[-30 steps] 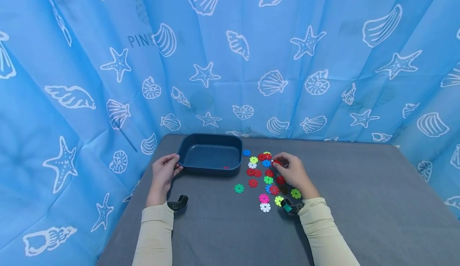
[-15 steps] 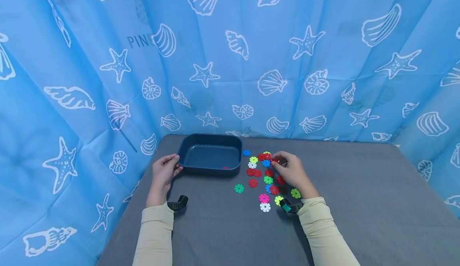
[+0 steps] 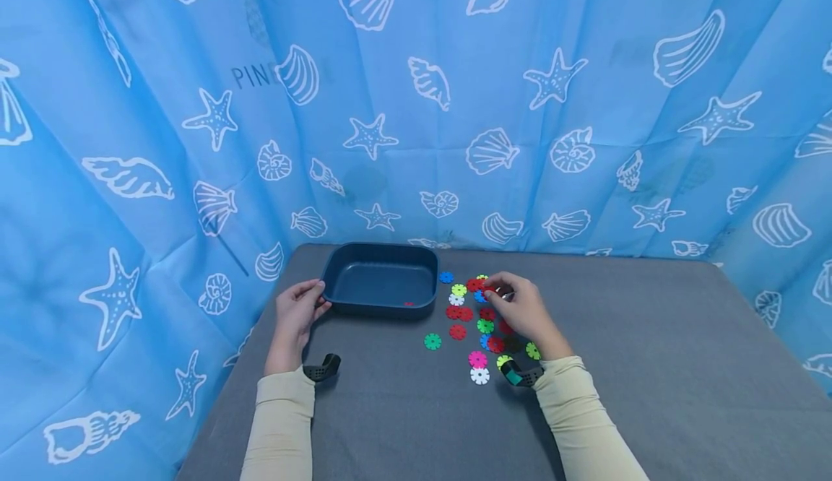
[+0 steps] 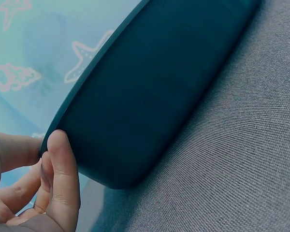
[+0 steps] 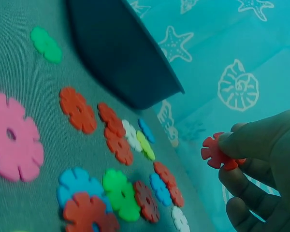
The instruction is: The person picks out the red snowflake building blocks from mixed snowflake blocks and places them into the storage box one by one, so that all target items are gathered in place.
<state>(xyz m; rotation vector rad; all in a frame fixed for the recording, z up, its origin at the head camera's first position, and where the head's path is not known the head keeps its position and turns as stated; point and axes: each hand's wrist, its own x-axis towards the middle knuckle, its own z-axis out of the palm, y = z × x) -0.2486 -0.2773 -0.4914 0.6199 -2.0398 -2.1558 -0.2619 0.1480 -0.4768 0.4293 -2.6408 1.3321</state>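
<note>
My left hand (image 3: pixel 299 311) pinches the near left corner of a dark blue rectangular tub (image 3: pixel 370 309); in the left wrist view its thumb and fingers (image 4: pixel 64 169) grip the rim. A small bit of red shows inside the tub. My right hand (image 3: pixel 525 311) is over the far right part of a scatter of coloured notched plastic discs. Between its thumb and fingers it pinches a red notched disc (image 5: pixel 213 151), raised off the table in the right wrist view. More red shows behind that disc, partly hidden by the fingers.
Right of the tub lie several flat discs, among them a green disc (image 3: pixel 432 341), a pink disc (image 3: pixel 477 359), a white disc (image 3: pixel 479 375) and a blue disc (image 3: pixel 445 277); some overlap. A grey cloth covers the table (image 3: pixel 390 416). Behind it hangs a blue shell-patterned curtain (image 3: pixel 403 199).
My right hand has shifted slightly left with the red disc, and a bit of white now shows beneath it. My left hand and the tub have stayed in place.
</note>
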